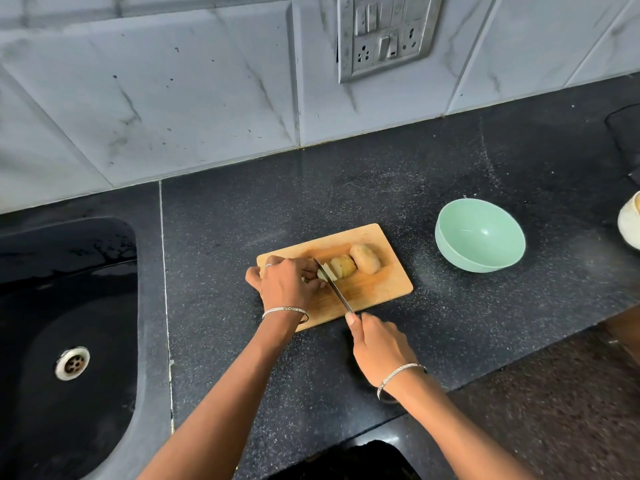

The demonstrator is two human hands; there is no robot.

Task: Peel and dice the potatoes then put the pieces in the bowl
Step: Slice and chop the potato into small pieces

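A wooden cutting board [381, 289] lies on the black counter. On it sits a whole unpeeled potato [365, 258] and, left of it, a cut potato half [343, 266] with its skin on. My left hand [285, 284] presses down on a pale potato piece [323, 273] at the board's left end. My right hand [375, 348] grips the handle of a knife [334, 285], whose blade rests across the board between the held piece and the cut half. A mint-green bowl [479, 235] stands to the right of the board, with nothing in it.
A black sink [69, 341] with a metal drain is set into the counter at the left. A cream-coloured vessel [630, 223] shows at the right edge. A tiled wall with a switch plate [386, 34] rises behind. The counter's front edge runs diagonally at lower right.
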